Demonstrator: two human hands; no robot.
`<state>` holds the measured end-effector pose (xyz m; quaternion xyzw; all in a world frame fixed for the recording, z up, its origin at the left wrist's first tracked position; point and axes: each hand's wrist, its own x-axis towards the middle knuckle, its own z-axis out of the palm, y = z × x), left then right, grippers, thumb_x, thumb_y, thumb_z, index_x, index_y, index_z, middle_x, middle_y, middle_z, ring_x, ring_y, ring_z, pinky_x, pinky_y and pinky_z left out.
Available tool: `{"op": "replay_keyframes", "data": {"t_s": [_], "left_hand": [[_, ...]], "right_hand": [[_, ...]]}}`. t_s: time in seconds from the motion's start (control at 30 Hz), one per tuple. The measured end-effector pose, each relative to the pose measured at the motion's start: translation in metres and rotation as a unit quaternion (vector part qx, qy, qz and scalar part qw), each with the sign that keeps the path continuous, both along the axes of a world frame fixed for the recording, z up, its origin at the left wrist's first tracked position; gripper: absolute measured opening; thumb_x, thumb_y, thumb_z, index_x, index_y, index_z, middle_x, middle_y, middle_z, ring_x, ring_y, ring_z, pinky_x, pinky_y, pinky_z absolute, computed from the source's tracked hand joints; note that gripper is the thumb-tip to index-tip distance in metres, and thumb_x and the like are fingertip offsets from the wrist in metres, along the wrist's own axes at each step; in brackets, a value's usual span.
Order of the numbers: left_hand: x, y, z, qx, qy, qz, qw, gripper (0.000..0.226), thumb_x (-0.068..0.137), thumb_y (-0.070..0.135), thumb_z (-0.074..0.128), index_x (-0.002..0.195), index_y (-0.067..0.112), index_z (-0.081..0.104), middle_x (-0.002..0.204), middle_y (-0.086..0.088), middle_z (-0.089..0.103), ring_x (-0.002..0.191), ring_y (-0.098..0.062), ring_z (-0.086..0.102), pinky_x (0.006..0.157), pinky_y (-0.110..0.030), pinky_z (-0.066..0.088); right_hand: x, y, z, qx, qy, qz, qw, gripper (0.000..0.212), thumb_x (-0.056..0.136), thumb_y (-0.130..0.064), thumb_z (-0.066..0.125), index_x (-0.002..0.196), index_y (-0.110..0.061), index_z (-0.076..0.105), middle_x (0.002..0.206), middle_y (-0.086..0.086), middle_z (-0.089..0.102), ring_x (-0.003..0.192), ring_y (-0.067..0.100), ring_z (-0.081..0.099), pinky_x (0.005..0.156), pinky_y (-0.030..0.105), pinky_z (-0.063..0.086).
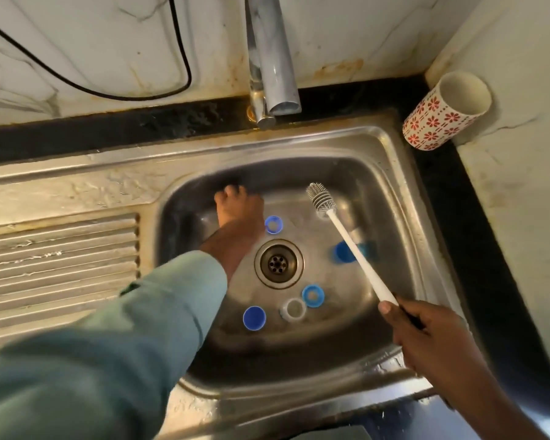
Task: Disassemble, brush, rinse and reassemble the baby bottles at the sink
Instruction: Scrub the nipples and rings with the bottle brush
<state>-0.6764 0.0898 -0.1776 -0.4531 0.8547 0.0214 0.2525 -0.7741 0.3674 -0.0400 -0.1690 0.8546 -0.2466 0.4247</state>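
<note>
right hand (432, 331) grips brush (346, 246) — sink (394, 173)

The drain (278, 263) sits mid-basin in the sink (391, 147), with the tap (272, 58) behind it and the drainboard (58, 262) to the left. Around the drain lie a ring (273, 224) just behind it, a bottle (353, 250) to its right, and nearer the front a cap (254, 317), a clear ring (293, 309) and a second ring (313, 295), side by side. The left hand (238, 214) reaches into the basin's back left, the right hand (426, 331) holds the brush (346, 239) over the bottle, and a cup (448, 112) stands on the counter behind the sink's right corner.
</note>
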Motion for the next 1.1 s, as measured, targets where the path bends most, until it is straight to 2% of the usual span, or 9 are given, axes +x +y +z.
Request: {"op": "replay_keyframes", "data": {"t_s": [0.07,0.17,0.33,0.47,0.67,0.77,0.87,0.97,1.1], "left_hand": [[-0.017,0.022,0.022,-0.017,0.141,0.027,0.989,0.041,0.091,0.047,0.057,0.124,0.023,0.059,0.128,-0.007,0.054,0.119,-0.030,0.049,0.097,-0.042,0.035],[-0.049,0.078,0.025,0.100,0.278,0.025,0.955,0.036,0.095,0.040,0.050,0.126,0.021,0.053,0.127,-0.009,0.054,0.112,-0.032,0.057,0.088,-0.038,0.042],[-0.067,0.134,-0.019,0.206,0.245,-0.059,0.946,0.056,0.089,0.036,0.068,0.135,0.019,0.041,0.128,-0.012,0.043,0.101,-0.036,0.058,0.078,-0.044,0.049],[-0.065,0.133,-0.040,0.207,0.238,-0.105,0.943,0.046,0.096,0.019,0.055,0.140,0.016,0.041,0.125,-0.015,0.050,0.103,-0.039,0.059,0.081,-0.048,0.050],[-0.041,0.126,-0.041,0.291,0.312,0.006,0.904,0.041,0.084,0.013,0.065,0.118,0.015,0.042,0.115,-0.012,0.055,0.099,-0.033,0.061,0.076,-0.041,0.049],[-0.027,0.123,-0.026,0.334,0.450,0.189,0.806,0.044,0.077,0.008,0.070,0.106,0.020,0.040,0.099,-0.007,0.057,0.080,-0.020,0.059,0.063,-0.030,0.050],[-0.013,0.118,0.007,0.383,0.590,0.403,0.586,0.050,0.077,0.000,0.066,0.109,0.029,0.040,0.101,-0.016,0.056,0.061,-0.018,0.052,0.048,-0.028,0.046],[0.011,0.104,0.041,0.406,0.591,0.536,0.446,0.052,0.086,0.004,0.057,0.126,0.035,0.046,0.090,-0.011,0.063,0.058,-0.019,0.053,0.056,-0.031,0.045],[0.046,0.090,0.070,0.440,0.571,0.623,0.304,0.018,0.087,0.017,0.054,0.105,0.013,0.057,0.083,-0.009,0.059,0.065,-0.019,0.055,0.063,-0.030,0.046]], "right_hand": [[-0.006,0.003,0.003,-0.006,0.023,-0.010,1.000,0.028,0.089,-0.034,0.063,0.065,-0.019,0.065,0.055,0.012,0.057,0.046,0.019,0.051,0.049,0.033,0.045],[-0.016,0.007,0.009,-0.013,0.047,-0.038,0.998,0.028,0.091,-0.029,0.063,0.066,-0.016,0.065,0.058,0.019,0.056,0.043,0.019,0.049,0.048,0.033,0.044],[-0.021,0.014,0.016,-0.014,0.084,-0.015,0.996,0.026,0.091,-0.028,0.062,0.067,-0.018,0.062,0.058,0.018,0.056,0.045,0.021,0.051,0.047,0.033,0.046],[-0.014,0.022,0.015,-0.020,0.079,-0.001,0.997,0.032,0.090,-0.032,0.061,0.063,-0.017,0.059,0.056,0.019,0.053,0.045,0.017,0.046,0.049,0.031,0.043],[-0.010,0.040,0.014,-0.041,0.057,-0.003,0.998,0.026,0.091,-0.029,0.063,0.065,-0.028,0.060,0.051,0.002,0.047,0.048,0.017,0.043,0.052,0.033,0.040],[-0.011,0.044,0.018,-0.055,0.064,0.018,0.996,0.022,0.091,-0.028,0.063,0.070,-0.024,0.062,0.049,-0.001,0.050,0.046,0.013,0.045,0.051,0.031,0.042],[-0.008,0.052,0.021,-0.055,0.128,0.081,0.987,0.015,0.090,-0.030,0.063,0.076,-0.035,0.063,0.053,-0.003,0.055,0.041,0.007,0.046,0.046,0.026,0.042],[-0.003,0.061,0.027,-0.042,0.168,0.153,0.973,0.013,0.090,-0.035,0.063,0.096,-0.027,0.071,0.056,0.001,0.057,0.047,0.014,0.052,0.049,0.035,0.047],[0.006,0.063,0.034,-0.035,0.275,0.268,0.923,0.029,0.088,-0.039,0.066,0.109,-0.021,0.072,0.062,-0.011,0.050,0.056,0.015,0.055,0.051,0.034,0.047]]}}
